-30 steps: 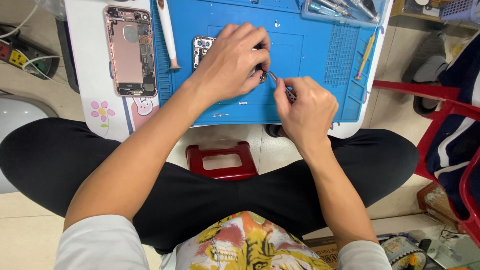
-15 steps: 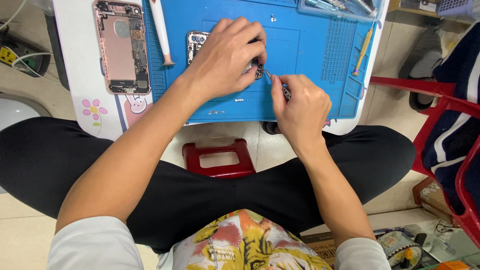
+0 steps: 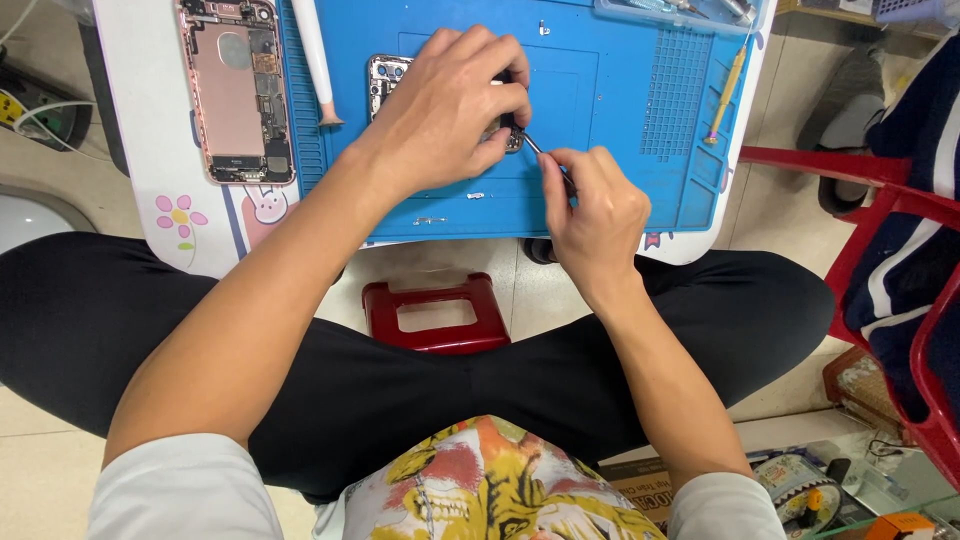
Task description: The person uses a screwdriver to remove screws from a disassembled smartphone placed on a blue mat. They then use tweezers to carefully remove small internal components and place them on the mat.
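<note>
My left hand (image 3: 450, 100) lies over an opened phone (image 3: 383, 80) on the blue work mat (image 3: 620, 110) and grips its lower end with fingers curled. My right hand (image 3: 593, 212) holds thin metal tweezers (image 3: 535, 148) whose tip touches the phone just below my left fingers. Most of the phone is hidden under my left hand; only its upper left corner with the camera part shows.
A second opened phone shell (image 3: 236, 90), pink-gold, lies on the white table (image 3: 140, 120) left of the mat. A white tool (image 3: 312, 60) rests between them. A yellow-handled screwdriver (image 3: 727, 90) lies at the mat's right. Small screws (image 3: 476, 195) sit near the mat's front. A red stool (image 3: 436, 312) stands below; a red chair (image 3: 880, 200) at right.
The view has shifted slightly; both hands stay on the phone, the tweezers' tip still at its lower end.
</note>
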